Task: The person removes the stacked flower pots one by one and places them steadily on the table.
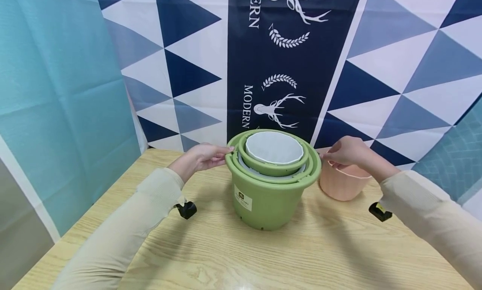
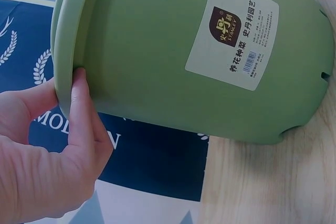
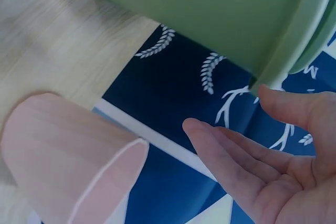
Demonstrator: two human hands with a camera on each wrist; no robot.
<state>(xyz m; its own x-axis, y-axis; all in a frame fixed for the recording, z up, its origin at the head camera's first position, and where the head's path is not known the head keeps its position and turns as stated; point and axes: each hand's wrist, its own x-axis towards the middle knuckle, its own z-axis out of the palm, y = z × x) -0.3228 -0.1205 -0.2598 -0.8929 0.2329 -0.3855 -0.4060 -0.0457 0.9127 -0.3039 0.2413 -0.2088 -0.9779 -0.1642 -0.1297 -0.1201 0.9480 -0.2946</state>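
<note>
A large green flowerpot (image 1: 263, 202) stands upright on the table with smaller green and white pots nested inside. The topmost is a white pot (image 1: 275, 147) sitting in a green one. A paper label (image 2: 233, 32) is stuck on the large pot's side. My left hand (image 1: 206, 157) pinches its rim at the left, thumb on top and fingers beneath, as the left wrist view shows. At the opposite side, my right hand (image 3: 262, 166) has its thumb tip at the rim while its other fingers stretch out below, apart from the pot.
A pink pot (image 1: 344, 183) stands on the table to the right, behind and below my right hand. The wooden table (image 1: 226, 256) reaches back to a patterned cloth (image 1: 196, 72) hanging behind. A light blue cloth (image 1: 64, 93) hangs at the left.
</note>
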